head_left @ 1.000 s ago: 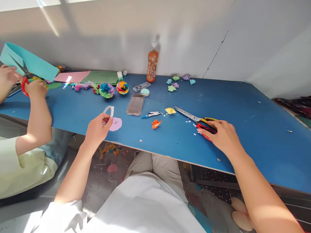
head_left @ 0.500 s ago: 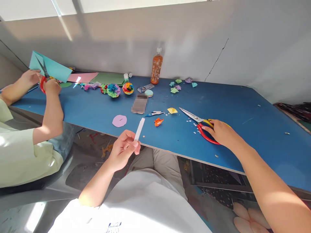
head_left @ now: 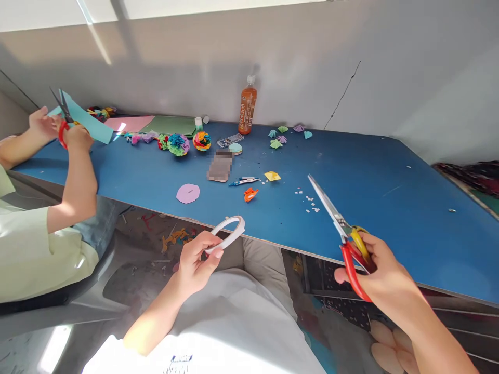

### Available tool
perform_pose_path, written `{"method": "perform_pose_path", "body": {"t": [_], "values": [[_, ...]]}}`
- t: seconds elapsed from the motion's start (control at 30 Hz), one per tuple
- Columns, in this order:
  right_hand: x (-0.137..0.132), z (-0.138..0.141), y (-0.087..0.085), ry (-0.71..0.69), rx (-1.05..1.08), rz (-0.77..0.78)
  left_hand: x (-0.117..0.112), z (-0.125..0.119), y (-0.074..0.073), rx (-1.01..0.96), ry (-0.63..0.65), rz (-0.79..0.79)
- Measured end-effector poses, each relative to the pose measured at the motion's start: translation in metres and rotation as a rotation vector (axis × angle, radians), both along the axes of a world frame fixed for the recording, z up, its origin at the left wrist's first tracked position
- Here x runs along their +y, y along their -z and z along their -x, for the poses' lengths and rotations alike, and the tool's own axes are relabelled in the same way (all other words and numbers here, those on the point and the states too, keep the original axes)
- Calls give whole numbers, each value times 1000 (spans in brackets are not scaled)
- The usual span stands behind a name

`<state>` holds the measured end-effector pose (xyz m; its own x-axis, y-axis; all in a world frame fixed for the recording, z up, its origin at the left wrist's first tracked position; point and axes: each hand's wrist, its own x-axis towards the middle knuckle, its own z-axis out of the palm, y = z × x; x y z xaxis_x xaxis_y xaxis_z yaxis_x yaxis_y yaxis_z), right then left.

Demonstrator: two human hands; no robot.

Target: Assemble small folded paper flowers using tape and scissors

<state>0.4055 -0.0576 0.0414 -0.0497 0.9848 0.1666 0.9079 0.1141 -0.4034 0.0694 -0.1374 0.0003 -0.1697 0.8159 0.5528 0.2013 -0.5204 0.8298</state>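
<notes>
A white roll of tape is pinched between the thumb and fingers of my left hand, held just off the table's front edge. My right hand grips red-and-yellow-handled scissors, lifted, with the blades together and pointing away and to the left. Small white paper bits lie on the blue table left of the blades. Between my hands and farther in are a folded orange paper piece, a yellow one, a pen-like blue and white tool and a lilac paper disc.
To the left, a co-worker's hands hold scissors and turquoise paper. A drink bottle stands by the wall. Paper balls, a glue stick, a blurred flat object and small folded papers occupy the back.
My right hand has raised the scissors off the table and drawn them nearer to me. In my left hand the tape roll has turned from edge-on to showing its ring.
</notes>
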Motion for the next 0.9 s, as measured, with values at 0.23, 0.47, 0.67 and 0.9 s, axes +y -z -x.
{"method": "perform_pose_path", "body": {"t": [0.23,0.47,0.67,0.9], "values": [[-59,31,9,-227,20,215,-3,-13,1,48,61,-94],[-61,45,0,-302,-49,184,-5,-18,-4,62,119,-155],[-64,48,-3,-373,-51,215,-5,-19,-5,88,113,-161],[-63,56,-13,-371,7,258,-7,-19,-8,119,114,-152]]}}
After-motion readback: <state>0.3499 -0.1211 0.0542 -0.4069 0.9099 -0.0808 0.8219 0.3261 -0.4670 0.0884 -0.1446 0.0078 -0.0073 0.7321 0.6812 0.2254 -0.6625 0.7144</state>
